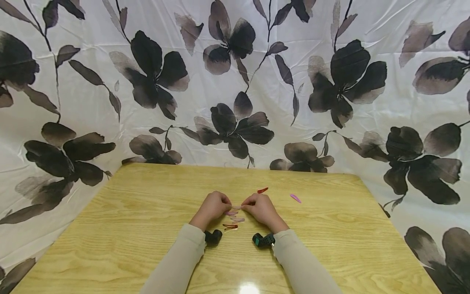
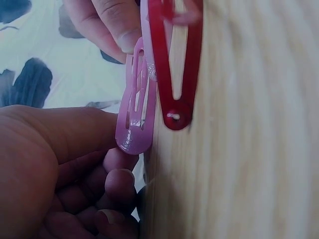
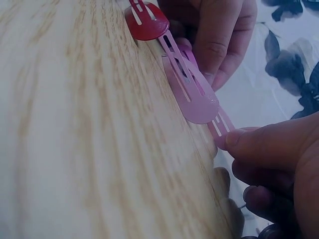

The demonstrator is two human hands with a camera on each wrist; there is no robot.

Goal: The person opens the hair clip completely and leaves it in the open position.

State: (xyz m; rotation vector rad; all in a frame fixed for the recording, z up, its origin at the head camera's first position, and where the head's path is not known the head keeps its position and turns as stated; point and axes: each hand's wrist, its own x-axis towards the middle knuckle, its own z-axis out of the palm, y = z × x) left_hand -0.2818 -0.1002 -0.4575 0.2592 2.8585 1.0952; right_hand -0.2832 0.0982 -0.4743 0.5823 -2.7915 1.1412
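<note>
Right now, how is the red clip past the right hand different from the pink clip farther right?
The red clip is close to the right hand, the pink clip farther off. In the head view, the red clip slants up to the right, the pink clip down. Both lie on the table.

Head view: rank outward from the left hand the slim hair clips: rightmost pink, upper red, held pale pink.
1. Pale pink clip: between left hand and right hand.
2. Red clip: beyond right hand.
3. Rightmost pink clip: further right.
</note>
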